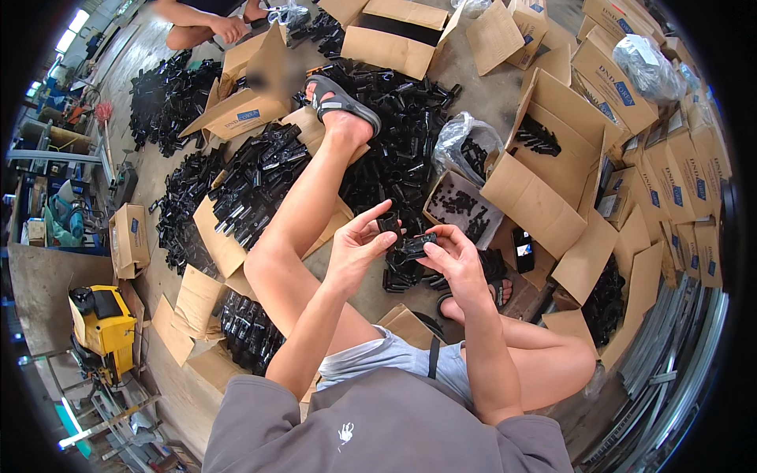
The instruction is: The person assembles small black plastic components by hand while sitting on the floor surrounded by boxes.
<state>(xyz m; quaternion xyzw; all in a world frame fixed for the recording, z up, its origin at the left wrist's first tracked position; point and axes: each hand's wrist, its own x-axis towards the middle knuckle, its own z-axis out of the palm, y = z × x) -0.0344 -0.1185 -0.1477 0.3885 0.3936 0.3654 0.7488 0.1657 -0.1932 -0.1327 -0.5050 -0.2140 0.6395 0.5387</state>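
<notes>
My left hand [353, 252] pinches a small black plastic part [389, 224] between thumb and fingertips, its index finger stretched out. Beside it, my right hand [459, 266] grips another black plastic part [418, 247], longer and ridged, between thumb and forefinger. The two parts are close together; whether they touch I cannot tell. Just beyond my hands stands a lined box [490, 211] holding small black pieces [461, 206]. A heap of black plastic parts [386, 169] spreads over the floor ahead of me.
More piles of black parts [169, 98] lie to the left. Open cartons [544, 206] surround me, and stacked boxes [670, 169] and metal profiles [670, 370] line the right. A phone [523, 251] rests near my foot. Another person's hand [229, 30] shows at top left, near a yellow machine's side [110, 335].
</notes>
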